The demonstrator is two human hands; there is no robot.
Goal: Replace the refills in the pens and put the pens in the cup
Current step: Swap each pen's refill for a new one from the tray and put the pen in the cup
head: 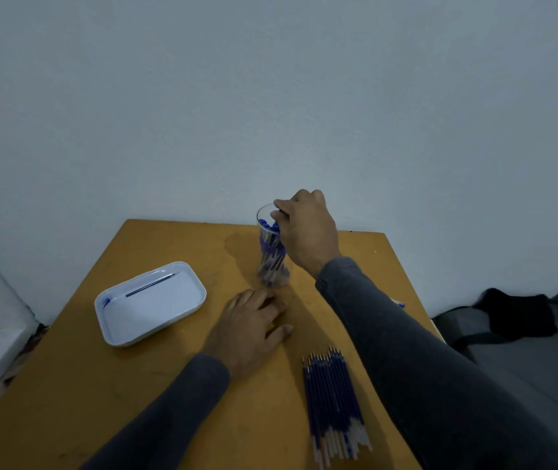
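The shallow white plastic tray (150,301) holds one spent refill. The left hand (248,325) rests flat, fingers straight. Just beyond its fingertips, the clear plastic cup (272,262) holds blue pens; the right hand (304,228) curls over its rim, seemingly pinching one pen. Best moved straight and vertical, cup steadied.

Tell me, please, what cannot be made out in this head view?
- Right hand at the cup: its back hides the fingers, so whether they hold a pen is unclear.
- Pens in the cup: too blurred to count.
- Refills: near ends partly covered by the right sleeve.
- Blue thing at the tray corner: too small to identify.
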